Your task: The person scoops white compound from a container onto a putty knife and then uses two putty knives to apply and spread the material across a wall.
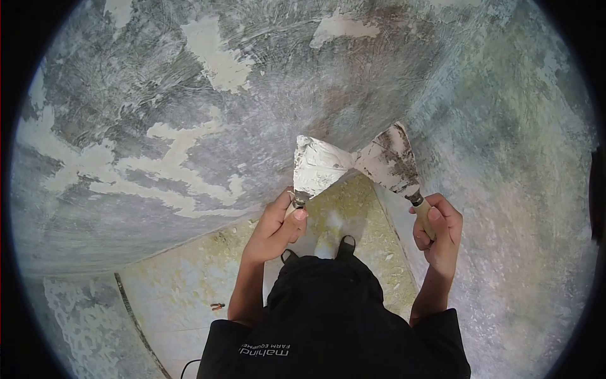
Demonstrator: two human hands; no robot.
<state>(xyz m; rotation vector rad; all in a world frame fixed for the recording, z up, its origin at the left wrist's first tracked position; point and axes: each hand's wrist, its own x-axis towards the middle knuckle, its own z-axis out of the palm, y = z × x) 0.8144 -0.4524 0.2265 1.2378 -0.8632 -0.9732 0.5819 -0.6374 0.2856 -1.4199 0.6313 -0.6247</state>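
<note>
My left hand point(276, 228) is closed round the handle of a putty knife point(317, 167), whose wide blade is thickly coated with white putty. In my right hand point(440, 237) is a second putty knife point(389, 159), gripped by its pale handle. Its blade carries white putty with dark, smeared patches. The two blades meet or overlap at their inner corners, in front of my chest. Behind them rises a grey wall point(278, 120) with patches of white putty point(218, 57) on it.
Another mottled wall point(505, 208) stands close on my right, forming a corner. Below, the floor point(189, 278) is spattered with yellowish and white marks. A small orange-brown object point(218, 306) lies there on the left. My feet point(346, 245) are near the corner.
</note>
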